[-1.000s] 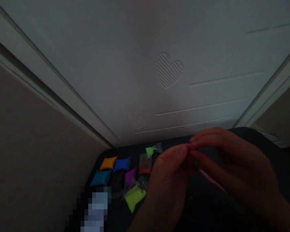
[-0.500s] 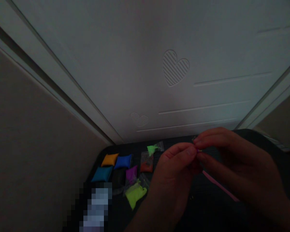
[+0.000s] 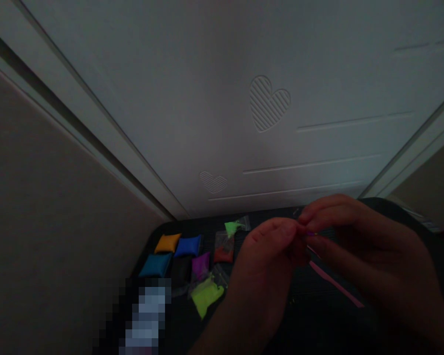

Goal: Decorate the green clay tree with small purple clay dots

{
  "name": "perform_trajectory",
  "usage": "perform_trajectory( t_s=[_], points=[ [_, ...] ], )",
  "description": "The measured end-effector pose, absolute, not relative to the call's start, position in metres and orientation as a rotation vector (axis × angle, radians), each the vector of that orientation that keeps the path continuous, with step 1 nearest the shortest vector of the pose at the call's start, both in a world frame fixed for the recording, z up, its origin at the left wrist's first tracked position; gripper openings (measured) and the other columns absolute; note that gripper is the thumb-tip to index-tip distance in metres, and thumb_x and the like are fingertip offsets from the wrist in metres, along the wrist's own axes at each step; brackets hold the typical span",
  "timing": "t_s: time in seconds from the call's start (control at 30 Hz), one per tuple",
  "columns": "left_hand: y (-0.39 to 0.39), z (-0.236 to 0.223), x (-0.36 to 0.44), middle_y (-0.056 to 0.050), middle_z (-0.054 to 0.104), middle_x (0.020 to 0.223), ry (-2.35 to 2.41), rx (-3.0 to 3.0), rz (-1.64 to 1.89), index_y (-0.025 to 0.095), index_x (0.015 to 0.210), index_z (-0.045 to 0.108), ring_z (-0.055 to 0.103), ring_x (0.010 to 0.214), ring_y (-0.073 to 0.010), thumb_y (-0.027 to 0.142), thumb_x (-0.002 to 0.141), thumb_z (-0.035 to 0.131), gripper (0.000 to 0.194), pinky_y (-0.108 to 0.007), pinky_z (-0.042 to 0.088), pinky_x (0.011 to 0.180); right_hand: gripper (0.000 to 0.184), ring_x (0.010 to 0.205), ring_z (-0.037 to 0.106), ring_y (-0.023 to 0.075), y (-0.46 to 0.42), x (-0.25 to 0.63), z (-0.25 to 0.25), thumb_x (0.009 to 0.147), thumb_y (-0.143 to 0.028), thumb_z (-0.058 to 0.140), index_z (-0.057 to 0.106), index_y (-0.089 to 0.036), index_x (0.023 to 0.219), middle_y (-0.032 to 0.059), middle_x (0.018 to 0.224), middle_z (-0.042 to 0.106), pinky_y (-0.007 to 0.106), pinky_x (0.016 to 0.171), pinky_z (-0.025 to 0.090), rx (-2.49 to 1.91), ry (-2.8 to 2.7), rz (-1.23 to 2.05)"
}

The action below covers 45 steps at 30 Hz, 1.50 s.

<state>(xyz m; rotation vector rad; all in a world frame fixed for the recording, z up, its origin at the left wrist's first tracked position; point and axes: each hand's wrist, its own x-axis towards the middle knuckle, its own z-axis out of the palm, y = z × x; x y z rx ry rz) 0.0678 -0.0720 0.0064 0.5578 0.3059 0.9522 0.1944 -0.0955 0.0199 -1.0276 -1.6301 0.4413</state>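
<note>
Above the dark table, my left hand (image 3: 266, 261) is closed, thumb pressed to its fingers; whatever those fingertips pinch is hidden. Fingertip to fingertip with it, my right hand (image 3: 366, 246) pinches a small purple piece (image 3: 311, 233) between thumb and fingers. A tiny yellowish tip shows at one end of this piece, and most of it is covered. Under the right hand lies a thin pink strip (image 3: 336, 284), its upper end passing behind the fingers.
Left of my hands lie orange (image 3: 167, 243), blue (image 3: 188, 245), teal (image 3: 156, 265), black (image 3: 181, 270) and purple packets (image 3: 200, 266). Closer are a yellow-green bag (image 3: 207, 296), a clear bag with reddish contents (image 3: 224, 247) and a light-green bag (image 3: 237, 227). A white heart-patterned panel (image 3: 222, 123) rises behind the table.
The right fingertips have shifted slightly right, away from the left ones, and more of the purple piece shows between them. The packets lie as before.
</note>
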Motion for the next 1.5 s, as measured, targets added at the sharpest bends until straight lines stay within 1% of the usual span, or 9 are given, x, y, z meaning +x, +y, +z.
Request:
perform_trajectory(
  t_s=[0.23,0.37,0.57,0.63,0.73,0.83,0.93,1.3,1.5],
  points=[
    [-0.050,0.001,0.056,0.000,0.053,0.066,0.499,0.837,1.119,0.016,0.074,0.063,0.047,0.065,-0.0093,0.026,0.076,0.052,0.016,-0.023,0.038,0.063,0.012,0.083,0.055,0.0106,-0.095,0.199,0.019,0.072,-0.016,0.059,0.057,-0.023,0.082,-0.0019,0.088,0.057,0.020,0.070,0.045,-1.080,-1.554,0.429],
    [-0.021,-0.011,0.039,0.000,0.059,0.074,0.906,1.226,1.340,0.019,0.078,0.064,0.050,0.069,-0.0093,0.029,0.071,0.058,0.014,-0.022,0.038,0.067,0.011,0.076,0.056,0.0107,-0.094,0.211,0.023,0.073,-0.019,0.059,0.058,-0.024,0.083,-0.0023,0.086,0.057,0.022,0.067,0.045,-1.183,-1.511,0.402],
    [0.010,-0.050,0.033,-0.006,0.061,0.085,1.441,1.885,0.946,0.019,0.096,0.059,0.054,0.077,-0.0189,0.044,0.072,0.051,0.036,-0.033,0.039,0.073,0.011,0.071,0.055,0.0120,-0.090,0.215,0.023,0.072,-0.024,0.060,0.058,-0.024,0.083,-0.0023,0.077,0.057,0.026,0.068,0.045,-1.250,-1.443,0.317],
    [0.011,-0.064,0.042,-0.008,0.058,0.099,1.437,2.028,0.822,0.019,0.108,0.053,0.052,0.089,-0.0223,0.044,0.071,0.052,0.045,-0.036,0.037,0.079,0.010,0.071,0.054,0.0124,-0.089,0.214,0.021,0.072,-0.024,0.059,0.058,-0.024,0.082,-0.0016,0.078,0.057,0.026,0.066,0.045,-1.256,-1.452,0.292],
    [0.003,-0.080,0.059,-0.011,0.049,0.114,1.388,2.225,0.701,0.020,0.128,0.031,0.045,0.103,-0.0256,0.043,0.067,0.057,0.070,-0.038,0.034,0.086,0.010,0.072,0.055,0.0128,-0.087,0.215,0.020,0.073,-0.025,0.058,0.058,-0.024,0.083,-0.0009,0.079,0.057,0.026,0.065,0.044,-1.256,-1.486,0.271],
    [-0.006,-0.091,0.075,-0.011,0.044,0.117,1.388,2.372,0.576,0.024,0.133,0.016,0.042,0.105,-0.0279,0.041,0.062,0.063,0.087,-0.039,0.034,0.086,0.011,0.074,0.055,0.0129,-0.086,0.217,0.021,0.073,-0.024,0.058,0.058,-0.025,0.084,-0.0009,0.081,0.057,0.025,0.064,0.044,-1.253,-1.515,0.274],
    [-0.008,-0.102,0.082,-0.011,0.039,0.120,1.436,2.438,0.497,0.028,0.134,0.010,0.042,0.104,-0.0286,0.038,0.056,0.067,0.097,-0.040,0.034,0.085,0.011,0.073,0.055,0.0121,-0.087,0.219,0.021,0.073,-0.024,0.058,0.058,-0.025,0.084,-0.0016,0.080,0.057,0.025,0.064,0.044,-1.256,-1.520,0.264],
    [-0.001,-0.122,0.084,-0.010,0.048,0.103,1.472,2.417,0.489,0.023,0.135,0.008,0.047,0.095,-0.0233,0.020,0.073,0.047,0.073,-0.035,0.035,0.082,0.013,0.077,0.054,0.0115,-0.087,0.219,0.020,0.074,-0.021,0.057,0.056,-0.025,0.085,-0.0023,0.083,0.056,0.023,0.069,0.042,-1.234,-1.500,0.277],
    [-0.003,-0.097,0.082,-0.010,0.047,0.111,1.253,2.350,0.667,0.020,0.133,0.016,0.043,0.105,-0.0212,0.017,0.076,0.044,0.064,-0.035,0.031,0.092,0.010,0.074,0.054,0.0131,-0.087,0.218,0.021,0.073,-0.023,0.058,0.058,-0.025,0.083,-0.0013,0.080,0.057,0.026,0.066,0.044,-1.258,-1.488,0.220]
  ],
)
